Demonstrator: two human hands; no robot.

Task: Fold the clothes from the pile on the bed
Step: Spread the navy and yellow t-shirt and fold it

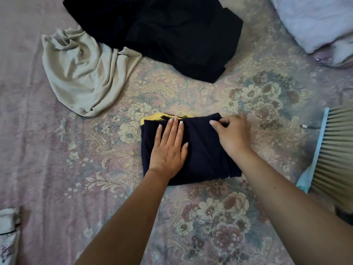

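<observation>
Left hand [169, 148] lies flat, fingers straight and together, pressing down on the folded navy garment [202, 155] near its middle-left. Right hand [232, 132] is at the garment's far right corner, fingers curled, thumb and fingertips pinching the top fold of the fabric. Both forearms bare, coming in from the bottom edge.

Navy garment is folded into a rough square, lying on the floral bedspread [219, 211] at centre; a yellow trim [150, 119] peeks out along its far left edge. No logo, label or writing readable on it.

Further out: a crumpled beige garment [82, 73] lies unfolded to the far left, touching the black clothes pile [162, 33] at the top centre, which is loosely heaped. No text visible on either.

Right edge: a hand broom [336, 150] with beige bristles and a light blue back, lying on the bedspread. Top right: white bedding or a pillow [315, 22], blurred. Bottom left corner: a white patterned cloth [8, 232], partly cut off. No containers in view.
</observation>
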